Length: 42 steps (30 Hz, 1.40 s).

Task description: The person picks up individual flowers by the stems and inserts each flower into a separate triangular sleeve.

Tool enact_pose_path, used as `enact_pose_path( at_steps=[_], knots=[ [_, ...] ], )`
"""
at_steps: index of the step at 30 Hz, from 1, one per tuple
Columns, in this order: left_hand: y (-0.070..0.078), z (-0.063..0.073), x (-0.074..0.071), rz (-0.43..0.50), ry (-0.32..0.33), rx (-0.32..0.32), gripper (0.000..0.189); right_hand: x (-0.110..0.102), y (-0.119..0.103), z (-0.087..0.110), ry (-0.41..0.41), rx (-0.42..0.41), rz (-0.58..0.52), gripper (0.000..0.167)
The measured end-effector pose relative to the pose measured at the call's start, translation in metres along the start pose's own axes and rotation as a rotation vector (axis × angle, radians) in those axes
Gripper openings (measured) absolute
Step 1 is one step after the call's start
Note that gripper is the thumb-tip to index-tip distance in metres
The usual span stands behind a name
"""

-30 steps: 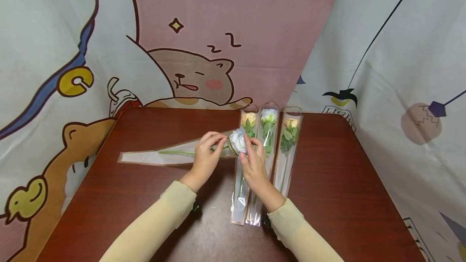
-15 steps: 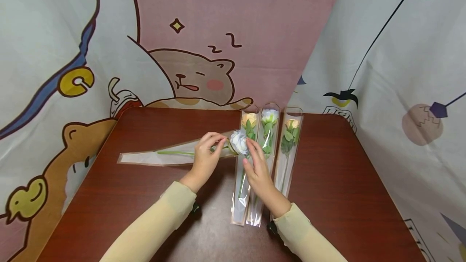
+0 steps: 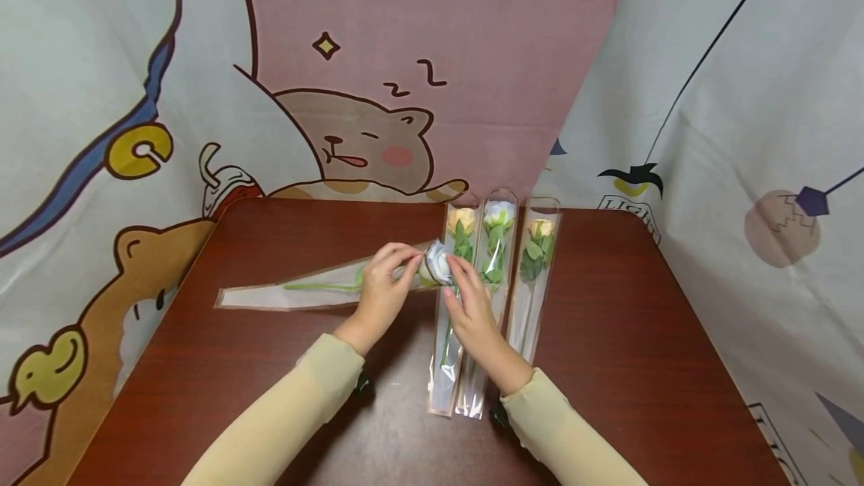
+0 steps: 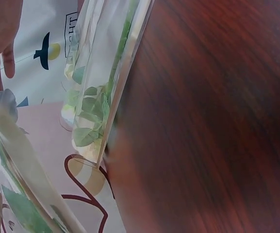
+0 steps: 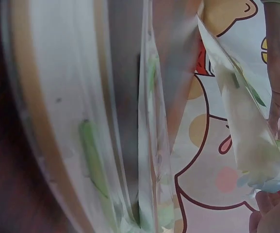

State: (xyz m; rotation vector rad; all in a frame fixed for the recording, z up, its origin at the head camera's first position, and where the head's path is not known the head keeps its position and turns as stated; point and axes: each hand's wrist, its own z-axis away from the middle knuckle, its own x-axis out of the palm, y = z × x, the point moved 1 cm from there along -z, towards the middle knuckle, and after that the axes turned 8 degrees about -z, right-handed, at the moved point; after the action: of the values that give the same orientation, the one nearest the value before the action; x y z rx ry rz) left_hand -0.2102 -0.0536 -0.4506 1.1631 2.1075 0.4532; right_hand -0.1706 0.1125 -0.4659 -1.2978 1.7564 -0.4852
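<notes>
A blue-white artificial rose [image 3: 439, 262] sits at the mouth of a long clear flower sleeve [image 3: 256, 297], which lies crosswise with its narrow end to the left. Its green stem runs inside the sleeve. My left hand [image 3: 383, 287] pinches the sleeve's edge just left of the bloom, between thumb and fingers. From the right, the fingers of my right hand [image 3: 475, 313] touch the petals, thumb apart below. In the right wrist view, the fingertips meet the pale blue petals [image 5: 271, 185] at the sleeve's open end. The rose's lower leaves are partly hidden by my left hand.
Three wrapped roses lie side by side on the brown table [image 3: 607, 336]: an orange one [image 3: 462, 223] at left, a blue-white one [image 3: 499, 217] in the middle and another orange one [image 3: 540, 231] at right. A cartoon-printed cloth [image 3: 506, 58] hangs behind the table.
The bloom has turned and shifted slightly left, its face now toward my right hand. That hand drew back a little, then came in again. My left hand keeps its pinch nearly in place.
</notes>
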Motion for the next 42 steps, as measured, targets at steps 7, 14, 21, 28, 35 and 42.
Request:
enact_pose_path(
  at_steps=[7,14,21,28,35,42],
  knots=[
    [0.0,-0.001,0.0,0.0,-0.004,0.0,0.011,0.004,-0.001,-0.003,0.002,-0.019,0.007,0.062],
    [0.0,0.0,0.002,-0.004,-0.02,0.005,0.013,0.01,-0.002,-0.003,-0.062,-0.009,0.003,0.064],
    [-0.002,0.0,0.001,-0.028,-0.007,0.009,0.013,0.009,-0.001,-0.002,-0.006,-0.002,-0.01,0.042],
    [0.0,0.0,0.001,-0.019,-0.011,0.006,0.012,0.008,-0.003,-0.001,-0.013,0.003,0.007,0.037],
    [0.004,0.0,0.002,-0.002,-0.025,0.021,0.011,0.012,-0.005,-0.001,-0.068,0.015,0.008,0.044],
    [0.004,-0.002,0.001,-0.018,-0.005,0.024,0.012,0.01,-0.001,-0.003,0.05,-0.021,0.064,0.056]
  ],
)
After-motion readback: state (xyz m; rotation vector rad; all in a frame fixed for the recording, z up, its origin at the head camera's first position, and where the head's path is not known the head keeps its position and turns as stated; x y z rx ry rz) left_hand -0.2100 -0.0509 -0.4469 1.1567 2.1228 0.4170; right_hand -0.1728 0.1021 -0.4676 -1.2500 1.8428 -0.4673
